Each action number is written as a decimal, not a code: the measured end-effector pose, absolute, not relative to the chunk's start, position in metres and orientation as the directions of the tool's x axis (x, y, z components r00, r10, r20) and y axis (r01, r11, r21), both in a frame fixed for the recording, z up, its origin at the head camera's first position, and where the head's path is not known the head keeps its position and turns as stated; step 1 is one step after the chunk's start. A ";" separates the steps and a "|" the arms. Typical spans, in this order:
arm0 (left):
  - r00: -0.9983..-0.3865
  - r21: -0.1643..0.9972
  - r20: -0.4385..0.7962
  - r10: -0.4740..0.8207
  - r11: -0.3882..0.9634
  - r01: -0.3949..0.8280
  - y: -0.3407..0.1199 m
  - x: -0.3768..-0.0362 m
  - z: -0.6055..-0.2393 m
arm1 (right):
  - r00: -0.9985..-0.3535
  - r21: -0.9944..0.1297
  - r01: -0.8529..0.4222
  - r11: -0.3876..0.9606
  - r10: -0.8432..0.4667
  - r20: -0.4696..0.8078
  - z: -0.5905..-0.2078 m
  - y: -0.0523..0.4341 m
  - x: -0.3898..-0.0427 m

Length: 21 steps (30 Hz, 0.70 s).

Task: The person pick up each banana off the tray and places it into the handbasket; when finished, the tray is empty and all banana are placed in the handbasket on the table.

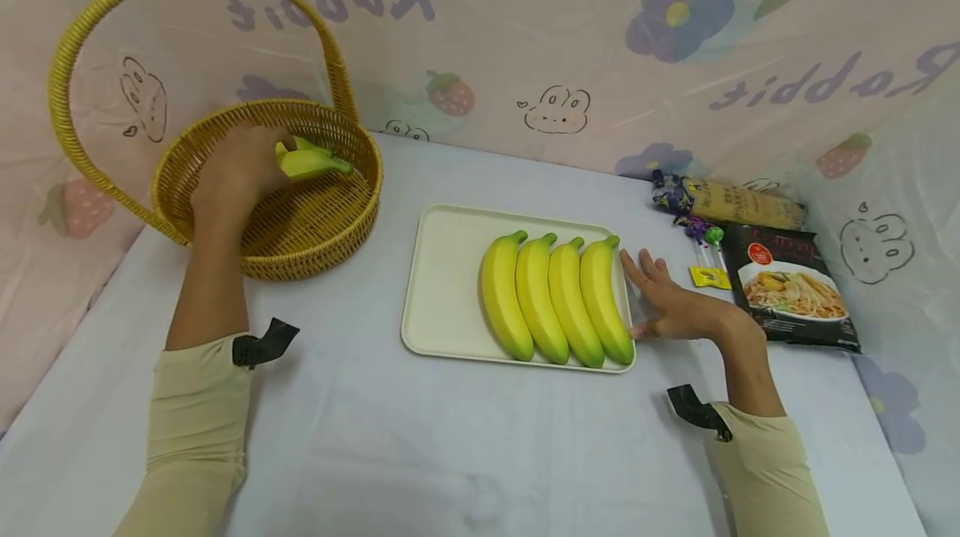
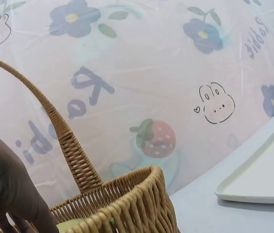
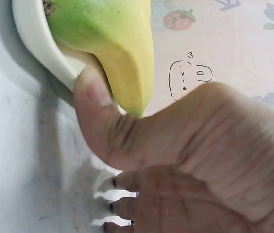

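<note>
My left hand (image 1: 243, 162) reaches down into a woven basket (image 1: 315, 258) with a tall arched handle. Its fingers curl round a green-yellow banana (image 1: 309, 163) inside; the hand hides part of the fruit, and I cannot tell whether a second one lies behind it. In the middle, a cream rectangular tray (image 1: 446, 287) bears several yellow bananas (image 1: 531, 299) side by side on its right half, stems pointing away. My right hand (image 1: 671, 303) is spread beside the tray's right edge. Its thumb (image 3: 95, 92) touches the tray's rim close to the nearest banana.
Right of my right hand lie a black noodle packet (image 1: 795, 287), lollipops (image 1: 705, 241) with a yellow wrapper, and a long tan package (image 1: 735, 202) at the back. A printed curtain (image 1: 510, 37) hangs behind the white table (image 1: 450, 454).
</note>
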<state>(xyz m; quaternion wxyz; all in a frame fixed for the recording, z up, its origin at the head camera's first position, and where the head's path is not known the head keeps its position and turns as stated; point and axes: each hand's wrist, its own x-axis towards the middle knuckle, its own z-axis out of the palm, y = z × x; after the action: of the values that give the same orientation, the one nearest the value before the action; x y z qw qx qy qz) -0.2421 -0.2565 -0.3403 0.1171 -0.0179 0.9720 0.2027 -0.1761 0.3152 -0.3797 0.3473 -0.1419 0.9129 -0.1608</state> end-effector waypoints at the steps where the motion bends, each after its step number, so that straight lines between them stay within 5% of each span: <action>1: -0.972 0.382 -0.236 0.009 0.920 -0.084 -0.257 -0.242 -0.342 | -0.718 -0.394 -0.148 0.907 -0.372 -0.588 -0.380 0.316 -0.176; 21: -0.986 0.304 -0.166 -0.002 0.951 -0.053 -0.256 -0.244 -0.352 | -0.718 -0.397 -0.143 0.906 -0.372 -0.589 -0.379 0.316 -0.175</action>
<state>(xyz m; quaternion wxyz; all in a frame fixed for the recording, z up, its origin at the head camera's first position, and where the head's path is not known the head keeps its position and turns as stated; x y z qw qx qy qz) -0.2445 -0.2556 -0.3519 0.0819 -0.0141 0.9844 0.1553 -0.1753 0.3155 -0.3786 0.3481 -0.1411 0.9121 -0.1640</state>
